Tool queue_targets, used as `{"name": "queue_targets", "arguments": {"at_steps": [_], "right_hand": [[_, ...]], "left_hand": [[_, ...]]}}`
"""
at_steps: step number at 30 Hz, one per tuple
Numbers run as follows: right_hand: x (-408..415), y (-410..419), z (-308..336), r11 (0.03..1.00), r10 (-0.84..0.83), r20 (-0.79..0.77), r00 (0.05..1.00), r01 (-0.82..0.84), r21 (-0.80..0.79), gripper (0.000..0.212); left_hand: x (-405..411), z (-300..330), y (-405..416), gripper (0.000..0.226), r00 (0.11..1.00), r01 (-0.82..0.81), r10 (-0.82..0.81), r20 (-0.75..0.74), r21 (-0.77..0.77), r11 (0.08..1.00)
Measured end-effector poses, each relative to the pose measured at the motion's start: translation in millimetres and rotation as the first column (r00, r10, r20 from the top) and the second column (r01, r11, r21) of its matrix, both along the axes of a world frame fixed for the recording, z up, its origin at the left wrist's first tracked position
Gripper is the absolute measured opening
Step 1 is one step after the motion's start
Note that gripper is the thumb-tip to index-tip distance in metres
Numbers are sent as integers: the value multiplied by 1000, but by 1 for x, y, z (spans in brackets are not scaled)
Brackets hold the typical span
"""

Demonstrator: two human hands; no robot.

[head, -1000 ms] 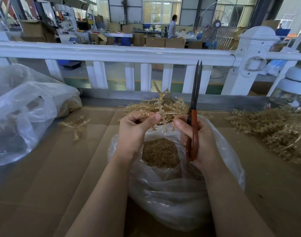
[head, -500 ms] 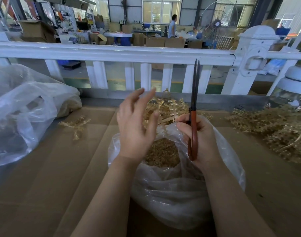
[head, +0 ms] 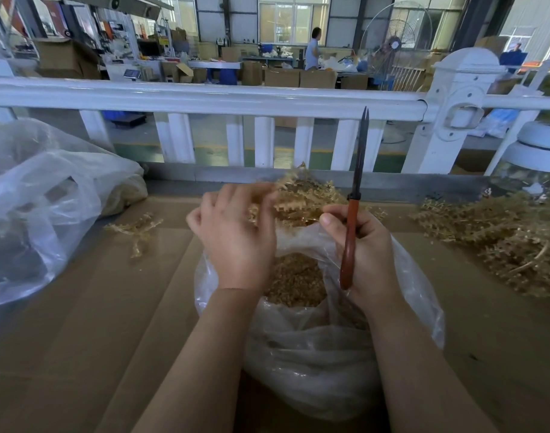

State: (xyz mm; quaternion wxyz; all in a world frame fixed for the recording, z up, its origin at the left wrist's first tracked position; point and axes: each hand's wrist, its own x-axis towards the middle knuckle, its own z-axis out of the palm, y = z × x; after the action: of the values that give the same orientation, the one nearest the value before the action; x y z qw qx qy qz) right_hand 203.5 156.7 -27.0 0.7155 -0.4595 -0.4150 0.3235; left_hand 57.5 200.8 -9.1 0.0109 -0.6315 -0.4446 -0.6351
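1. L hand point(head: 236, 242): my fingers curl onto the left side of the gold sprig point(head: 298, 198) and grip it; tips blurred.
2. R hand point(head: 370, 254): wrapped tight round the scissors point(head: 350, 242) by the red handle, blades together, pointing straight up.
3. Gold sprig is btwn my hands, just above the mouth of the clear bag point(head: 314, 364).
4. Clear bag holds cut bits point(head: 295, 282) and stands on the table point(head: 95, 307).
5. Pile of sprigs point(head: 502, 242) on my right, loose sprig point(head: 136, 228) on my left.

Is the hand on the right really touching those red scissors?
Touching. The head view shows the right hand with its fingers curled round the red handle of the scissors, blades pointing up. The left hand holds the golden sprig.
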Motion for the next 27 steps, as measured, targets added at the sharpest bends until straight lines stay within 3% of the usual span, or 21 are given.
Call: {"name": "queue_targets", "arguments": {"at_steps": [1, 2, 4, 6, 9, 11, 14, 17, 20, 25, 27], "right_hand": [[0, 0, 1, 1000, -7, -8, 1000, 7, -4, 35], [0, 0, 1, 1000, -12, -13, 1000, 12, -8, 37], [0, 1, 1, 1000, -18, -19, 1000, 18, -16, 36], [0, 1, 0, 1000, -12, -22, 1000, 12, -13, 35], [1, 2, -3, 1000, -8, 22, 1000, 8, -3, 38], [2, 3, -5, 999, -42, 80, 996, 43, -10, 35], [1, 5, -6, 996, -83, 173, 981, 87, -17, 32], [1, 7, -7, 998, -58, 228, 972, 64, -22, 17], [2, 7, -9, 999, -27, 242, 970, 35, -27, 7], [1, 7, -10, 997, 0, 259, 966, 19, -71, 11], [0, 6, -10, 996, 10, 271, 963, 13, -83, 15]], "left_hand": [[-1, 3, 1, 4, 972, 93, -73, 223, -80, 992], [-3, 6, 2, 4, 874, 229, -144, 464, -132, 964], [-9, 11, 6, 3, 589, 440, -166, 791, -141, 887], [-15, 11, 11, 4, 409, 582, -132, 903, -147, 800], [-16, 11, 13, 9, 216, 802, -71, 974, -135, 582], [-13, 10, 12, 11, 126, 883, -19, 992, -104, 457], [-9, 9, 13, 18, 23, 936, 29, 999, -32, 352], [-11, 6, 15, 24, -17, 960, 59, 998, 0, 279], [-14, 4, 17, 17, 22, 978, 80, 997, -38, 205], [-10, 0, 19, 14, 181, 955, 112, 977, -202, 218], [-9, -2, 19, 14, 185, 952, 116, 976, -207, 226]]}}
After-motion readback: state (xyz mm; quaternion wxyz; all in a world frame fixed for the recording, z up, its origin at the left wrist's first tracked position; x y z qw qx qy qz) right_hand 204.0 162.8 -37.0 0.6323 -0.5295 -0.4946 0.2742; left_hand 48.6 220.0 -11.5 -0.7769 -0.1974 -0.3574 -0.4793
